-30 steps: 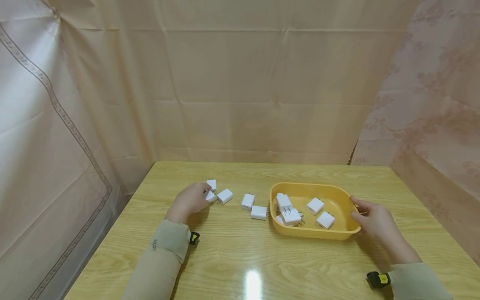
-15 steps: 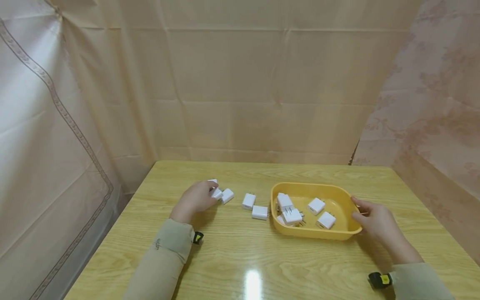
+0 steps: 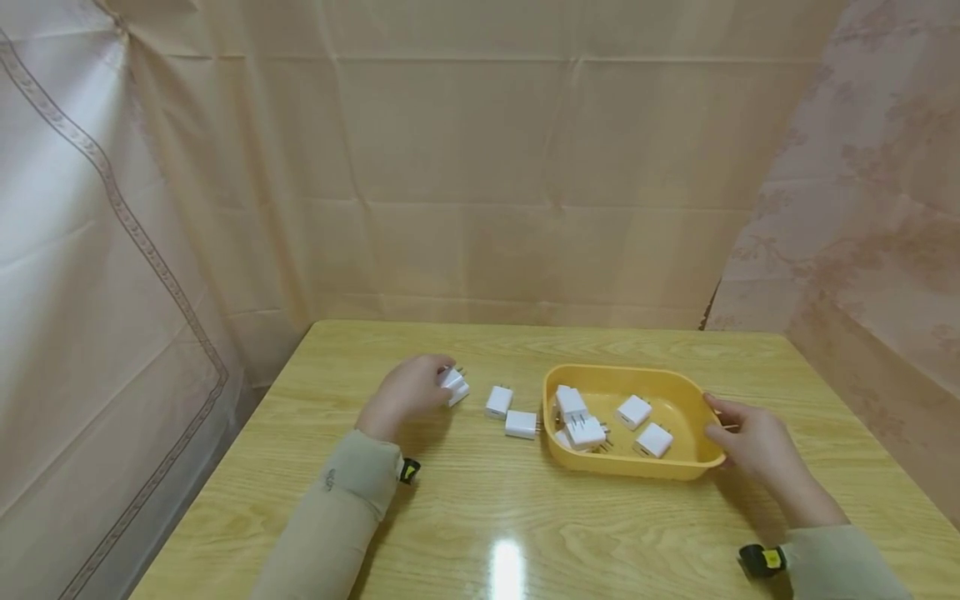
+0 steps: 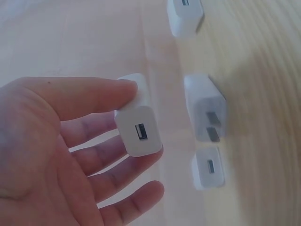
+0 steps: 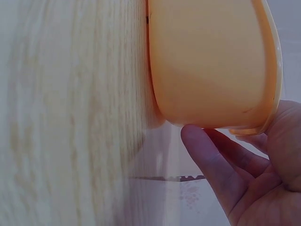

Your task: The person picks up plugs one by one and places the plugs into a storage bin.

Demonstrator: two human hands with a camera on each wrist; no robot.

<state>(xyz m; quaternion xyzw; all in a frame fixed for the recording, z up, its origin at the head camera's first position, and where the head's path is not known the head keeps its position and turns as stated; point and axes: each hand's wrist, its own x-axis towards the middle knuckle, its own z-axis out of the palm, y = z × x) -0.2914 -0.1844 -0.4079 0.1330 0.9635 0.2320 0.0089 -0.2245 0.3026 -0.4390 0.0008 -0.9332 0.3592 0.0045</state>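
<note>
My left hand [image 3: 408, 392] pinches a white USB charger [image 4: 138, 132] between thumb and fingers. Its USB port faces the left wrist camera, and its metal prongs point away in the head view. Whether a second charger sits behind it, I cannot tell. Just beside the fingers lies another charger [image 3: 459, 392]. Farther right on the table are two more, one upright-looking charger [image 3: 499, 402] and one charger [image 3: 521, 424] lying close to the yellow plastic tray [image 3: 637, 469]. My right hand [image 3: 753, 437] grips the tray's right end at the rim, with digits against its outer wall [image 5: 207, 94].
Several white chargers lie inside the tray, some piled at its left end [image 3: 584, 432] and two apart near its middle [image 3: 653, 441]. A wood-grain table [image 3: 450, 517] carries everything. Beige cloth [image 3: 450, 167] hangs behind it, with more cloth at both sides.
My left hand has moved right, carrying the pinched charger toward the one beside it. The charger at the back left no longer shows on the table. My right hand and the tray stay put.
</note>
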